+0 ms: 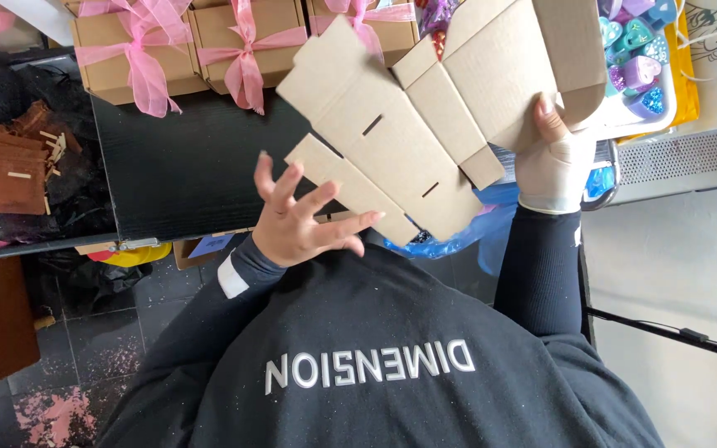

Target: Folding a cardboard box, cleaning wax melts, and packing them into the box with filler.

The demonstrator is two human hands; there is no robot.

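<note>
here – flat cardboard box blank (425, 124) between hands – right (553, 166) gripping

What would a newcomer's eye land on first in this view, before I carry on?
First, the flat, unfolded brown cardboard box blank with slots and flaps, held up at centre: the gloved right hand grips its right edge, while the bare left hand spreads open-fingered at its lower left flap. Next, the row of closed brown cardboard boxes tied with pink ribbon bows on the black table at top left.
</note>
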